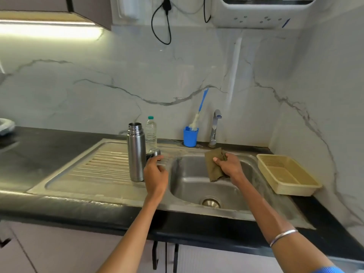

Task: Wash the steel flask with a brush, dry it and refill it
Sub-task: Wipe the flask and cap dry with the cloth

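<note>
Right hand (pixel 229 167): closed on the olive cloth (pixel 213 167), thumb pinching the upper edge, cloth hanging over the sink basin (pixel 197 186). Held there probably so that drips fall into the basin and the cloth stays ready for drying.

Left hand (pixel 155 174): fingers curled at the flask cap (pixel 154 153) on the drainboard (pixel 94 164). Touching or gripping: cannot tell, since the fingertips are hidden behind the back of the hand. Likely purpose: bringing the cap to the cloth for drying, or setting it aside.

Steel flask (pixel 136 152): upright on the ribbed drainboard, just left of the left hand, mouth open, cap off. Placement on the ribs suits draining; open mouth suits airing and later refilling.

Water bottle (pixel 151 132): 1, capped, upright just behind the flask, likely staged as the refill source.

Bottle brush (pixel 198 117): bristles down in the blue cup (pixel 190 137), handle leaning on the wall, beside the tap (pixel 215 128). Parked position suggests scrubbing finished; judgement only.

Beige tray (pixel 287 175): right of the basin, well apart from both hands.

Stage estimate: drying; refilling not yet started.
</note>
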